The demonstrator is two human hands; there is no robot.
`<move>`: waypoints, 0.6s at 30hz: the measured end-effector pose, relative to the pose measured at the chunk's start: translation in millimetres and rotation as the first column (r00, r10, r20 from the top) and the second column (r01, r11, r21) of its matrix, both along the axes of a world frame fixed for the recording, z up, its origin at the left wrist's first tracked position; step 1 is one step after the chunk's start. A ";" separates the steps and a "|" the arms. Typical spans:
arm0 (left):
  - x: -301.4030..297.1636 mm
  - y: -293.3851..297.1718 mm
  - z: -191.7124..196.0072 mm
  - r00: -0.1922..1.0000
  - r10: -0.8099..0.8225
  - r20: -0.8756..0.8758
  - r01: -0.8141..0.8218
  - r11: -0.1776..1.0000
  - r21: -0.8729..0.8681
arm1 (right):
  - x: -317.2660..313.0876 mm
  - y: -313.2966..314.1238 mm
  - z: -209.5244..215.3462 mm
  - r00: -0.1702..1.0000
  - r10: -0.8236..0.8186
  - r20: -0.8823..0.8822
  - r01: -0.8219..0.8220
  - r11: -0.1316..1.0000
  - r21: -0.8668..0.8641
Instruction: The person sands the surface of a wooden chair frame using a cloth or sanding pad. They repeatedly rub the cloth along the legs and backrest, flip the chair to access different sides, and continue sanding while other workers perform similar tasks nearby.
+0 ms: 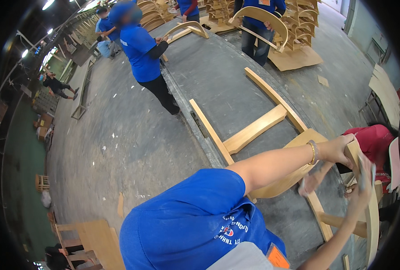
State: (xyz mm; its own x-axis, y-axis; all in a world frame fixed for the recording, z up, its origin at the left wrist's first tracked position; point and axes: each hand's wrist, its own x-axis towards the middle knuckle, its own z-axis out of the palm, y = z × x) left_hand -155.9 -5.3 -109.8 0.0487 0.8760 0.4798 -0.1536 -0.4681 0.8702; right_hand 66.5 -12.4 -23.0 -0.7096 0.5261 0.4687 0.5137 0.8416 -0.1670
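My left hand (pixel 337 150) is closed around the upper end of a pale wooden chair frame (pixel 371 225), at the right. Its two legs are joined by a crossbar. Against the same frame, my right hand (pixel 364 177) is smeared by motion, with something flat and greyish, perhaps a cloth or sanding sheet, at its fingers. Under my left forearm lies a curved wooden panel (pixel 276 186), partly hidden. A second H-shaped frame (pixel 258 128) rests farther along the grey table. Close to my left hand is a blurred hand (pixel 311 182), apparently of the person in red.
A person in a red top (pixel 370 141) is close at the right. Along the grey table (pixel 200 67), a worker in blue (pixel 139 49) stands left; another holds a curved chair frame (pixel 260 20). Curved wooden parts (pixel 299 27) are stacked behind. Wooden boards (pixel 96 243) stand lower left.
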 end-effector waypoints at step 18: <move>-1.1 5.1 1.7 0.996 -0.048 0.081 0.044 0.998 0.042 | -66.2 -11.8 -20.2 0.988 -0.059 -0.146 0.073 0.993 0.096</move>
State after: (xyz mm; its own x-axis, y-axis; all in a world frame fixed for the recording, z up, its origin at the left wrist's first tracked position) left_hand -156.9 -0.2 -108.1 0.0479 0.8537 0.5185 -0.2454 -0.4932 0.8346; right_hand 0.3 -24.2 -43.1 -0.5972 0.5144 0.6154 0.5456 0.8229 -0.1585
